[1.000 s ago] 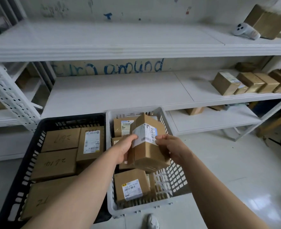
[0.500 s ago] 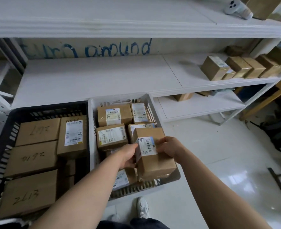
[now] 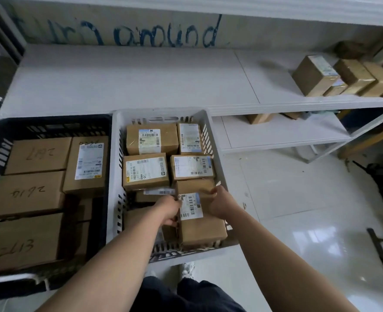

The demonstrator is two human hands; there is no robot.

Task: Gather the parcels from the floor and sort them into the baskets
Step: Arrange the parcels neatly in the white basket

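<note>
Parcel (image 3: pixel 200 221) now lowered into white basket (image 3: pixel 115 167); left hand (image 3: pixel 169 210) and right hand (image 3: pixel 219 203) grip its sides, release likely next.

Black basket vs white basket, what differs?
The black basket holds bigger boxes, most with handwritten numbers; the white basket holds smaller boxes with printed labels. The left hand and right hand grip a parcel in the white basket; neither touches the black basket. Both have slotted walls and stand side by side.
</note>
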